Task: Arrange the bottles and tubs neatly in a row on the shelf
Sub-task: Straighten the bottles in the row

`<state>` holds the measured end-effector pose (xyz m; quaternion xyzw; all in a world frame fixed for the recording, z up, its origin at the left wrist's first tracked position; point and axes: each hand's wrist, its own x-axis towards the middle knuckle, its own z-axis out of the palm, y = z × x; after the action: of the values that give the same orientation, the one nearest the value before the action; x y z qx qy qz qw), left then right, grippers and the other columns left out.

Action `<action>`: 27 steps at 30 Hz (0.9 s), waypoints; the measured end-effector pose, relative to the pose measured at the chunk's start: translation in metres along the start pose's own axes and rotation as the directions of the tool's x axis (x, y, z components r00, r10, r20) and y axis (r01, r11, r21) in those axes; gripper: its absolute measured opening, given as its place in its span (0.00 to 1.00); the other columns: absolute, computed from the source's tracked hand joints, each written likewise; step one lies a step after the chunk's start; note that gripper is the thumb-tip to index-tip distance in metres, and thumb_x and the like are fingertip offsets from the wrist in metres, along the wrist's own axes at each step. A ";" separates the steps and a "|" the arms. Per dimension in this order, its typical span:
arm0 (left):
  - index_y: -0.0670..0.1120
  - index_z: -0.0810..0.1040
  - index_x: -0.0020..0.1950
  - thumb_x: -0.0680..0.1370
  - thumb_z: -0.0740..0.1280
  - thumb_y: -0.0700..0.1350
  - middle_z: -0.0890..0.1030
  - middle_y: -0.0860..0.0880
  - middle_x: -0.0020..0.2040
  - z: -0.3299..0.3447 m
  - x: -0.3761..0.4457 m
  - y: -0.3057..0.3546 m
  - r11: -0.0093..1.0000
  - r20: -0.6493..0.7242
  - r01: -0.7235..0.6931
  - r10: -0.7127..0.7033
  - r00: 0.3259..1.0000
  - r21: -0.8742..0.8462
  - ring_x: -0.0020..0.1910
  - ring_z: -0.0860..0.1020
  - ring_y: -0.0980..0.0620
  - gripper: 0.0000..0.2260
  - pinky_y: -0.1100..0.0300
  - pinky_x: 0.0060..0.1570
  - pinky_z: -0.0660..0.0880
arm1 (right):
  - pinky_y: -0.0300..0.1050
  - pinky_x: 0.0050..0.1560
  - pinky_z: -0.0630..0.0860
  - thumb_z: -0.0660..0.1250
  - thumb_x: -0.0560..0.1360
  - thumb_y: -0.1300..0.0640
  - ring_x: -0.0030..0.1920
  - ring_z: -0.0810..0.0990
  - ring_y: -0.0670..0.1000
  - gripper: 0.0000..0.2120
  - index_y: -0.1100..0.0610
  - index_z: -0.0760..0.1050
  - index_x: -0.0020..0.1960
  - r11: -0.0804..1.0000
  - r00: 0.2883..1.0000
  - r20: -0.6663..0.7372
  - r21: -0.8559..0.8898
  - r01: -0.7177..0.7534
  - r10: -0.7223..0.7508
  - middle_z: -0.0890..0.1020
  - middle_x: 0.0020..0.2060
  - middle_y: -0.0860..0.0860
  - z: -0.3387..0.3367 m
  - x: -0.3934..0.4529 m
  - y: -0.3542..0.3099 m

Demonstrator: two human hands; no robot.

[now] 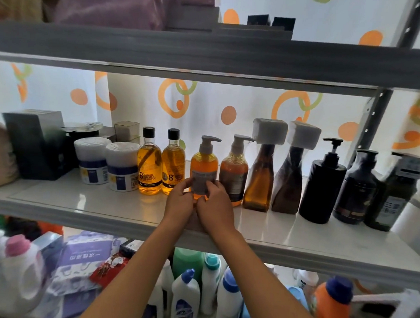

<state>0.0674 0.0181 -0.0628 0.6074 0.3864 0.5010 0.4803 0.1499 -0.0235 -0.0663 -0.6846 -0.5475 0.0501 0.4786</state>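
On the white middle shelf (91, 201) bottles and tubs stand in one row. From the left: two white tubs (122, 165), two amber bottles with black caps (149, 165), an orange pump bottle (204, 164), a second orange pump bottle (234, 174), two brown bottles with white wrapped tops (259, 176), a black pump bottle (320, 183) and two dark bottles (359, 189) at the right end. My left hand (179, 200) and my right hand (214, 201) both grip the lower part of the first orange pump bottle, which stands upright.
A dark box (37, 145) and small clear containers stand at the shelf's left end. A grey shelf board (200, 57) hangs low overhead. A metal upright (372, 127) stands at the right. The lower shelf holds detergent bottles (185, 300) and purple packets (86, 256).
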 end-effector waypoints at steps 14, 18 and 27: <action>0.49 0.69 0.67 0.79 0.62 0.42 0.72 0.43 0.64 -0.078 0.042 -0.026 0.856 -0.267 0.000 0.161 0.950 0.517 0.58 0.73 0.45 0.17 0.56 0.52 0.68 | 0.38 0.63 0.68 0.61 0.76 0.62 0.67 0.73 0.50 0.23 0.54 0.72 0.70 0.985 0.980 0.122 0.081 0.151 -0.160 0.74 0.68 0.50 0.056 0.004 -0.040; 0.50 0.69 0.69 0.79 0.59 0.41 0.73 0.45 0.65 -0.084 0.046 -0.035 0.851 -0.247 -0.054 0.212 0.945 0.523 0.61 0.73 0.46 0.18 0.55 0.55 0.69 | 0.45 0.68 0.70 0.61 0.76 0.61 0.69 0.71 0.50 0.25 0.52 0.69 0.72 0.988 0.973 0.183 0.092 0.123 -0.138 0.71 0.71 0.48 0.065 0.013 -0.035; 0.52 0.69 0.66 0.81 0.57 0.53 0.75 0.46 0.63 -0.079 0.052 -0.046 0.770 -0.158 -0.131 0.288 0.945 0.624 0.59 0.75 0.44 0.15 0.51 0.56 0.71 | 0.47 0.68 0.67 0.61 0.76 0.57 0.71 0.68 0.51 0.27 0.50 0.64 0.75 0.992 0.969 0.224 0.094 0.082 -0.101 0.67 0.73 0.48 0.063 0.014 -0.034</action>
<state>0.0011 0.0938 -0.0922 0.7019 0.5115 0.4723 0.1501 0.0943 0.0238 -0.0701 -0.6274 -0.6273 0.1292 0.4428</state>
